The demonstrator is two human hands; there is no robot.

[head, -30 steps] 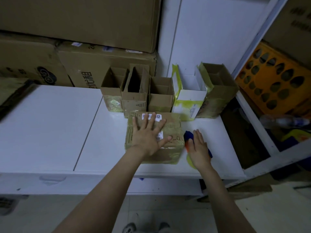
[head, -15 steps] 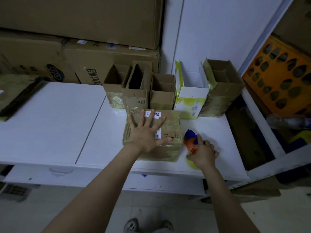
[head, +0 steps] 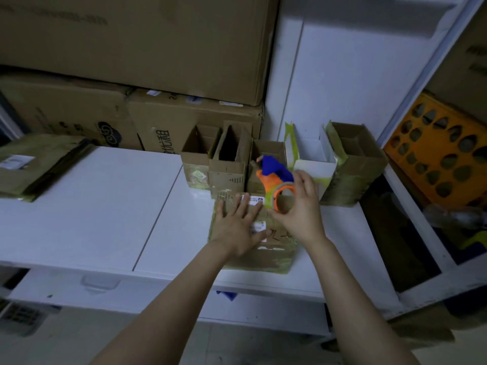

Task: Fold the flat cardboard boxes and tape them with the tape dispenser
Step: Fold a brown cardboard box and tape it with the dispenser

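A closed cardboard box, patched with yellowish tape and bearing white labels on its top, sits on the white bench close to the front edge, right of the bench's seam. The person's left hand lies flat on the box's top, its grip apart: the fingers are straight and spread, the palm is down, and it holds nothing. The right hand is raised over the far right part of the same box. Its grip is clamped on the tape dispenser, with thumb and fingers curled round the orange ring of the tape roll at the near end. The dispenser has an orange body and a blue part at its far end. It is lifted off the bench, points away from the person, and shows in front of a row of open-topped boxes that stand along the back of the bench. In that row a white box edged with yellow-green tape stands between brown ones. A piece of flat cardboard lies at the far left of the bench. Large cartons are stacked behind, and an orange crate with oval holes sits in the shelving to the right.
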